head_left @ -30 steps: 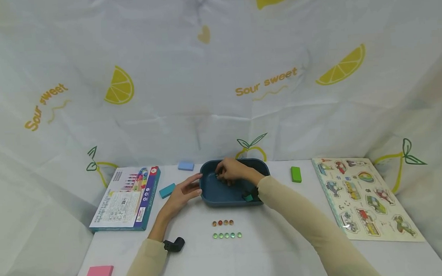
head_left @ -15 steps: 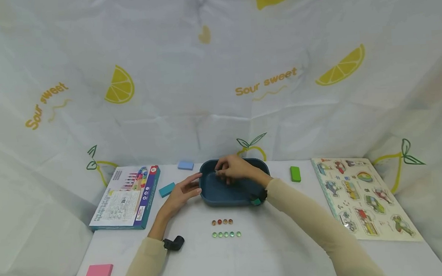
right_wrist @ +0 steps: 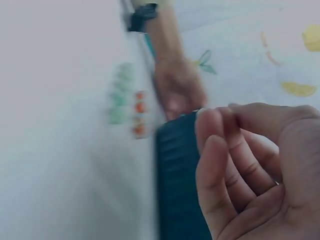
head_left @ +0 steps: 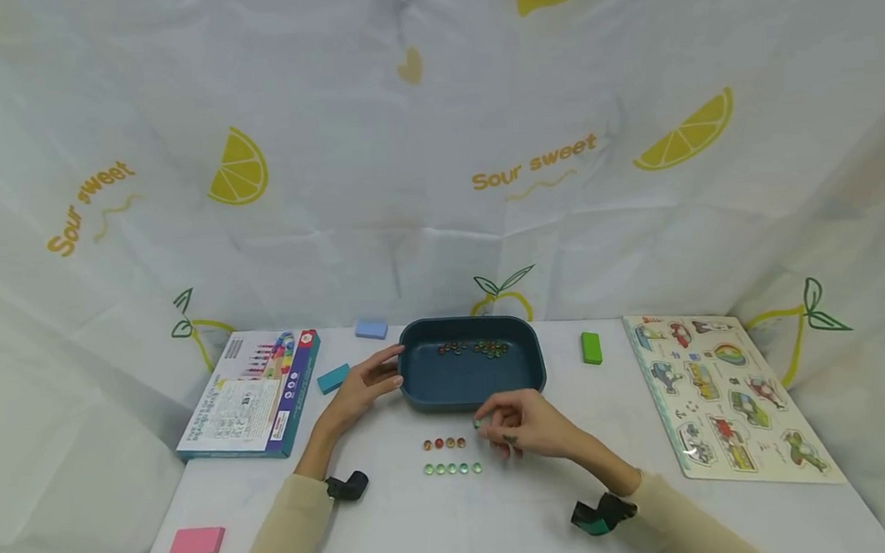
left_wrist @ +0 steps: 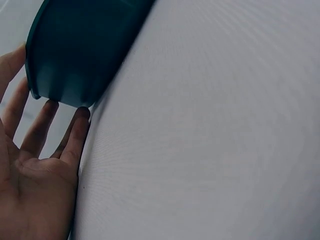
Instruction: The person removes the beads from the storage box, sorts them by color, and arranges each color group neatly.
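Note:
My right hand (head_left: 525, 427) is in front of the dark blue tray (head_left: 449, 406), pinching a small pale glass bead (head_left: 477, 423) between thumb and fingertips. In the right wrist view the curled fingers (right_wrist: 212, 160) largely hide that bead. With fingertips (left_wrist: 82, 112) against the tray's left end, my left hand (head_left: 355, 398) rests there, its fingers fairly straight. Two rows of glass beads lie on the table before the tray: several orange-red ones (head_left: 440, 444), and nearer me several green ones (head_left: 453, 469). More brownish and greenish beads (head_left: 491, 348) sit inside the tray toward its back.
At the left lies a flat printed box (head_left: 249, 395), with a teal block (head_left: 333, 379), a light blue block (head_left: 371, 329) and a pink block (head_left: 197, 542). A green block (head_left: 591, 348) and a picture puzzle board (head_left: 734, 399) are at the right. White cloth hangs behind.
My right hand has come out of the tray toward me and right, carrying a bead to just above the rows. The beads inside the tray are uncovered. The left hand stays put.

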`<move>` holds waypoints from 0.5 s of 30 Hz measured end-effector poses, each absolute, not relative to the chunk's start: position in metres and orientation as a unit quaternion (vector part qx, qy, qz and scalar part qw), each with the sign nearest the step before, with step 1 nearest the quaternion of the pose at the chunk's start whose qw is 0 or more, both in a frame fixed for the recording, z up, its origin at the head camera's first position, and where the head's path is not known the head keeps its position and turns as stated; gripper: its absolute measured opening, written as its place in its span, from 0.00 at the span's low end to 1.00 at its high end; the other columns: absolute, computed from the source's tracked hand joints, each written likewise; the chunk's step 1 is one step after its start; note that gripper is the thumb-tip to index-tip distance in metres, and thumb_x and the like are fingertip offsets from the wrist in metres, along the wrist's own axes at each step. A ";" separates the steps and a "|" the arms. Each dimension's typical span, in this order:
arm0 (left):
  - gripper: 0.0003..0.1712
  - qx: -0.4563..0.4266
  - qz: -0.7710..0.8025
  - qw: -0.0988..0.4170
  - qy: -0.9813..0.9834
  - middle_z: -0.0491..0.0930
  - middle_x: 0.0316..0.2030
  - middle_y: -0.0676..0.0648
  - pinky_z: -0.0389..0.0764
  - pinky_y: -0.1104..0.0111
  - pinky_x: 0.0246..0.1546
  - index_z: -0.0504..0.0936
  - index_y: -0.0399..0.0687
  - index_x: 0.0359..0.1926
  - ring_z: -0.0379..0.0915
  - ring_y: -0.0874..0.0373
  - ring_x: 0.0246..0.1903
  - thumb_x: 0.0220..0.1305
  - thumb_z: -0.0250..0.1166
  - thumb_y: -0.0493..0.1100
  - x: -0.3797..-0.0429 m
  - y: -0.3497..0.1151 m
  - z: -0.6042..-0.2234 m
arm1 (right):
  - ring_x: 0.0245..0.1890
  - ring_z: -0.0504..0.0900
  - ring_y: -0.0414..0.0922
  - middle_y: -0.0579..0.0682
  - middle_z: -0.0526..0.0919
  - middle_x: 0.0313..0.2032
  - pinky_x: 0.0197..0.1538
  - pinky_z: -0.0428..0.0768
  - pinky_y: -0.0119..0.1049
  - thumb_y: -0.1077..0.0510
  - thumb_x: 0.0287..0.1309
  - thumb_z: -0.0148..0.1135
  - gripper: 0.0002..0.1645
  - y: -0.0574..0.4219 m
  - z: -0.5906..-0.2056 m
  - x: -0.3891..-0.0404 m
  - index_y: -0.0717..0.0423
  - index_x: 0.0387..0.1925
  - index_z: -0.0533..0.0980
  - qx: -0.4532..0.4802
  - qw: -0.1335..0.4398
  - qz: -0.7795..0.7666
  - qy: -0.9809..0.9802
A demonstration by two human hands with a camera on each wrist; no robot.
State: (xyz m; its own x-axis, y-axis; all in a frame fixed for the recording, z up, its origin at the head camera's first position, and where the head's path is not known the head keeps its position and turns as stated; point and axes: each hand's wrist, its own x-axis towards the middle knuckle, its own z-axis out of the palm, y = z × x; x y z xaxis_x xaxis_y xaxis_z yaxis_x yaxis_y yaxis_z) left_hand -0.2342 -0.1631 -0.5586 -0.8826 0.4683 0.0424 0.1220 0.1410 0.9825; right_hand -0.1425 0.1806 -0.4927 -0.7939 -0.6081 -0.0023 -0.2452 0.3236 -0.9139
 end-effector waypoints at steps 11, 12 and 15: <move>0.36 0.195 0.627 0.136 0.742 0.67 0.79 0.43 0.76 0.64 0.73 0.69 0.55 0.79 0.68 0.38 0.76 0.74 0.68 0.42 -0.234 -0.164 -0.558 | 0.20 0.70 0.24 0.39 0.83 0.23 0.25 0.74 0.23 0.58 0.65 0.74 0.06 0.187 -0.534 -0.108 0.51 0.43 0.87 -0.281 0.124 -0.420 0.854; 0.36 0.196 0.626 0.136 0.742 0.67 0.79 0.43 0.76 0.63 0.73 0.69 0.55 0.79 0.68 0.38 0.76 0.74 0.68 0.42 -0.233 -0.164 -0.558 | 0.20 0.70 0.24 0.38 0.83 0.23 0.25 0.74 0.23 0.58 0.65 0.74 0.06 0.187 -0.534 -0.108 0.50 0.43 0.87 -0.279 0.124 -0.415 0.857; 0.36 0.197 0.624 0.136 0.744 0.66 0.79 0.43 0.75 0.56 0.75 0.68 0.55 0.79 0.68 0.38 0.76 0.75 0.67 0.42 -0.233 -0.164 -0.558 | 0.20 0.70 0.25 0.36 0.82 0.23 0.25 0.74 0.23 0.58 0.65 0.74 0.06 0.187 -0.535 -0.107 0.50 0.43 0.87 -0.275 0.129 -0.405 0.862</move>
